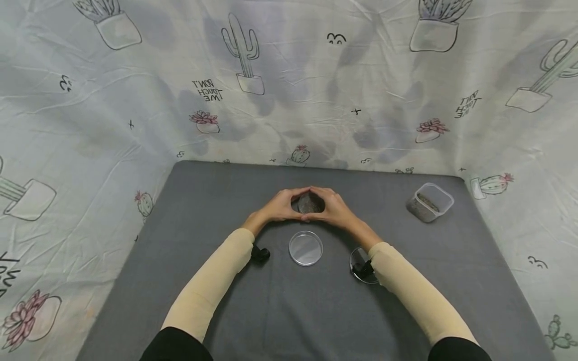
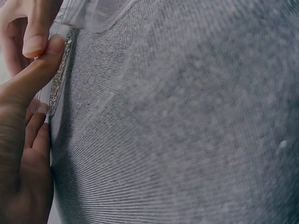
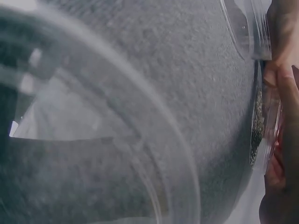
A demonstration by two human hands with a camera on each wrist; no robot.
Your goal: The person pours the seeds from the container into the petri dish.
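Your left hand (image 1: 281,206) and right hand (image 1: 332,208) curl around a small round dish of dark grit (image 1: 310,203) on the grey mat (image 1: 180,240), fingertips meeting. An empty clear dish (image 1: 305,247) lies just in front of it

The left grip (image 1: 281,206) and right grip (image 1: 333,208) close round the filled round dish (image 1: 310,203) from both sides, fingertips meeting over it, so that dish can only be reached from above. Just in front of them an empty clear dish (image 1: 305,247) lies between the forearms, and another clear lid (image 1: 361,264) sits under the right forearm. The square tub (image 1: 430,202) stands well apart at the right, with bare grey worktop (image 1: 189,200) open on the left and between.
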